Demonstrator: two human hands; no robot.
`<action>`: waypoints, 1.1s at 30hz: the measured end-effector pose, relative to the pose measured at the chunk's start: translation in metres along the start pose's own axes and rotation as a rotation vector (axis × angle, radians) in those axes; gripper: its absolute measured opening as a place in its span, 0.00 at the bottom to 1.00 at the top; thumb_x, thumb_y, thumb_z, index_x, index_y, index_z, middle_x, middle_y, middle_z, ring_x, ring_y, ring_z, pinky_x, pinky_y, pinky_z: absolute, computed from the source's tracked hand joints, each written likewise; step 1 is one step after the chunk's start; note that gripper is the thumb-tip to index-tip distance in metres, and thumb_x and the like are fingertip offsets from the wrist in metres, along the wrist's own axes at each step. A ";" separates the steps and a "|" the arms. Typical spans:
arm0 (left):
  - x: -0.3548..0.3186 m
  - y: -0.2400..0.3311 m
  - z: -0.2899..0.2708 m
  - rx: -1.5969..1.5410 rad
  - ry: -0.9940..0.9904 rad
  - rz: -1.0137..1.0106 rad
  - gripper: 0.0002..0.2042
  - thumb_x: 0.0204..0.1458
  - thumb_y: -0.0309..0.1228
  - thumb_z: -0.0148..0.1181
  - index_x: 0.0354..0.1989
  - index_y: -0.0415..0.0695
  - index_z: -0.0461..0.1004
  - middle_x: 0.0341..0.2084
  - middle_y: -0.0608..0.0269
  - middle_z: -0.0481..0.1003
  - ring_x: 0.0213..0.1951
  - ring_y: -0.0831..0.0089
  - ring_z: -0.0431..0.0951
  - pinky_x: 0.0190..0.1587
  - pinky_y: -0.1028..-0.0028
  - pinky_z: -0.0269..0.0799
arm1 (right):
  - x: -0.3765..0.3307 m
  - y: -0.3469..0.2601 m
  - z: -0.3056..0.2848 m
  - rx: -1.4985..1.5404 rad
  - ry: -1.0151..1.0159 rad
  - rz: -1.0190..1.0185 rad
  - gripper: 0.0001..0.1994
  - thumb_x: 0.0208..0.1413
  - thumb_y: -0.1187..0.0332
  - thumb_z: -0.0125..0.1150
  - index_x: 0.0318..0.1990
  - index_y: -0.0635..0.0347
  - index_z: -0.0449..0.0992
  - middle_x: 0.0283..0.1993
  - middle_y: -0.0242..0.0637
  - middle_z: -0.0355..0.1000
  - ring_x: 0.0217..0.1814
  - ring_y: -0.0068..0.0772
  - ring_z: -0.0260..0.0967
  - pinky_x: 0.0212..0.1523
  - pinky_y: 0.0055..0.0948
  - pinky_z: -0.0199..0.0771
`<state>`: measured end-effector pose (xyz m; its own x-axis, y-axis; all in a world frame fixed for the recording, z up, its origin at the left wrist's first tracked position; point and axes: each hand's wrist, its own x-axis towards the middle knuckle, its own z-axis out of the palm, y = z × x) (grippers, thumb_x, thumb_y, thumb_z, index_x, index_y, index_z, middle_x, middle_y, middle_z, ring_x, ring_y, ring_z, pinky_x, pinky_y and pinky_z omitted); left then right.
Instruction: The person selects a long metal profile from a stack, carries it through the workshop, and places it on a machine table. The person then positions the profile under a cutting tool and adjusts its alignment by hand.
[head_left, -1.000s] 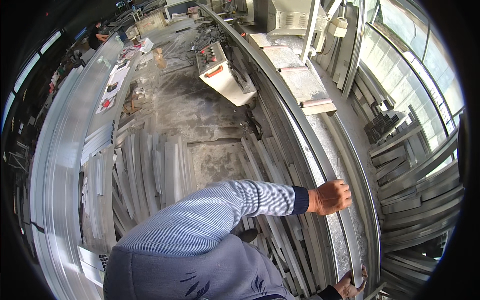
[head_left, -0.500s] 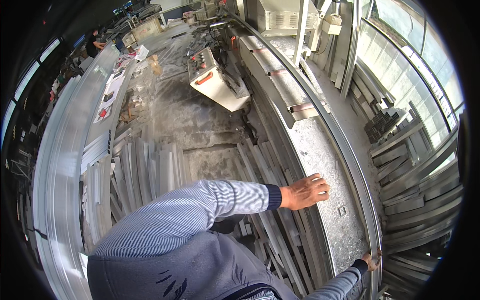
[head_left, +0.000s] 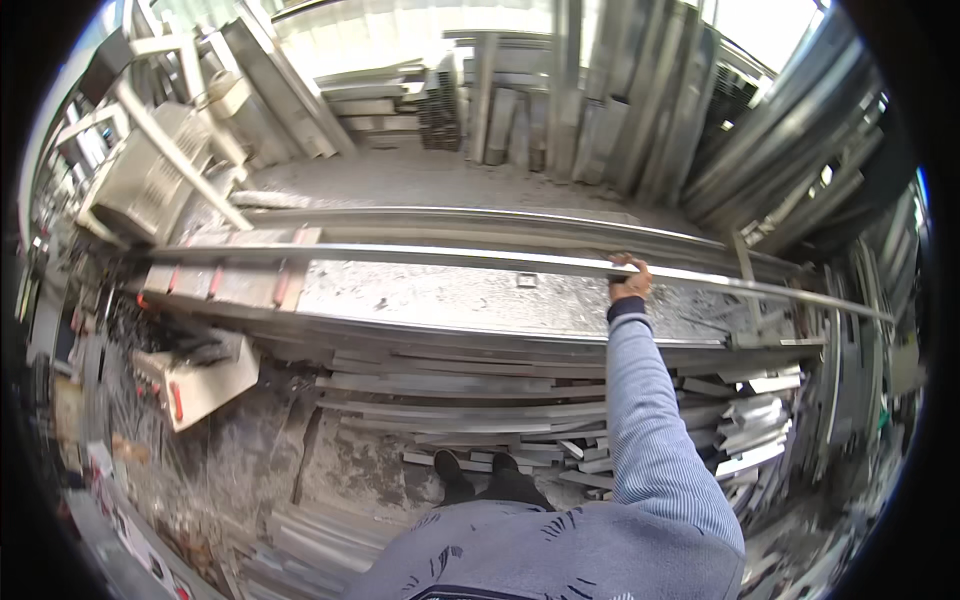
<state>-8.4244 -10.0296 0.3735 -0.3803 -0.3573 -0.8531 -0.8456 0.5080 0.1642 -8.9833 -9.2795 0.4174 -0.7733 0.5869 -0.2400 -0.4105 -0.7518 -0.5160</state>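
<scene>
My right hand [head_left: 630,276] is closed around a long, thin metal profile [head_left: 450,257], at a place right of the middle of its length. The profile stretches across the view above a long metal workbench [head_left: 420,296] strewn with bright shavings. A small square metal piece [head_left: 526,281] lies on the bench, left of my right hand. My left hand is outside the view.
Red-marked clamp blocks [head_left: 225,280] sit at the bench's left end. In front of them stands a cream box [head_left: 215,385] with a red handle. Stacked metal lengths [head_left: 450,410] lie below the bench near my feet. More profiles [head_left: 640,100] lean at the back.
My view has swung to the right, so the bench now runs across it. The left hand, over the bench before, has gone out of view. The right hand still grips the profile.
</scene>
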 end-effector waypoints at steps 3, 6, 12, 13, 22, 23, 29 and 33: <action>0.046 0.070 -0.026 -0.063 -0.054 0.036 0.23 0.48 0.45 0.72 0.47 0.40 0.83 0.45 0.50 0.82 0.50 0.56 0.81 0.56 0.62 0.75 | -0.018 0.007 0.023 0.258 0.096 0.087 0.08 0.52 0.77 0.54 0.40 0.65 0.68 0.37 0.46 0.72 0.39 0.49 0.74 0.47 0.48 0.78; 0.054 0.124 -0.045 -0.062 -0.063 0.095 0.23 0.49 0.44 0.71 0.47 0.39 0.82 0.45 0.51 0.82 0.49 0.57 0.81 0.54 0.62 0.75 | -0.042 0.003 0.049 0.284 0.074 0.082 0.08 0.47 0.78 0.50 0.37 0.62 0.64 0.35 0.42 0.68 0.36 0.47 0.69 0.50 0.51 0.76; 0.052 0.193 -0.065 -0.025 -0.062 0.205 0.22 0.51 0.41 0.70 0.48 0.38 0.80 0.43 0.52 0.81 0.47 0.59 0.81 0.51 0.63 0.76 | -0.071 -0.008 0.060 0.389 0.069 0.130 0.13 0.50 0.83 0.45 0.42 0.62 0.57 0.41 0.45 0.68 0.42 0.51 0.73 0.56 0.55 0.78; 0.053 0.199 -0.066 -0.020 -0.068 0.217 0.22 0.51 0.41 0.70 0.48 0.37 0.80 0.43 0.52 0.81 0.46 0.59 0.81 0.51 0.63 0.76 | -0.073 -0.008 0.058 0.422 0.036 0.155 0.16 0.48 0.83 0.45 0.46 0.63 0.57 0.43 0.45 0.68 0.44 0.51 0.74 0.59 0.56 0.77; 0.048 0.213 -0.057 -0.001 -0.104 0.192 0.20 0.54 0.37 0.68 0.50 0.35 0.78 0.41 0.53 0.81 0.43 0.61 0.81 0.46 0.64 0.77 | -0.085 0.008 0.030 0.478 -0.069 0.133 0.15 0.43 0.83 0.44 0.41 0.69 0.70 0.39 0.46 0.71 0.45 0.46 0.74 0.58 0.48 0.77; 0.048 0.216 -0.056 -0.005 -0.100 0.191 0.20 0.54 0.36 0.68 0.50 0.35 0.77 0.41 0.53 0.81 0.43 0.62 0.81 0.46 0.64 0.77 | -0.085 0.010 0.028 0.447 -0.072 0.117 0.15 0.44 0.83 0.44 0.41 0.70 0.71 0.39 0.47 0.71 0.45 0.47 0.74 0.58 0.47 0.76; 0.048 0.225 -0.047 -0.036 -0.096 0.191 0.19 0.56 0.34 0.66 0.51 0.34 0.76 0.40 0.54 0.80 0.41 0.63 0.81 0.43 0.65 0.78 | -0.082 0.006 0.023 0.302 0.009 0.164 0.15 0.51 0.83 0.46 0.46 0.71 0.72 0.42 0.45 0.73 0.48 0.45 0.75 0.59 0.44 0.77; 0.037 0.222 -0.047 -0.086 -0.090 0.214 0.18 0.57 0.32 0.65 0.52 0.33 0.75 0.39 0.54 0.80 0.39 0.65 0.81 0.41 0.66 0.79 | -0.082 0.005 0.016 0.126 0.002 0.136 0.12 0.54 0.80 0.51 0.47 0.72 0.72 0.48 0.48 0.73 0.48 0.48 0.76 0.56 0.47 0.79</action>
<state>-8.6437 -9.9669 0.4013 -0.5223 -0.1754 -0.8345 -0.7798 0.4942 0.3842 -8.9296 -9.3357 0.4475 -0.8245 0.4782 -0.3025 -0.3598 -0.8557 -0.3719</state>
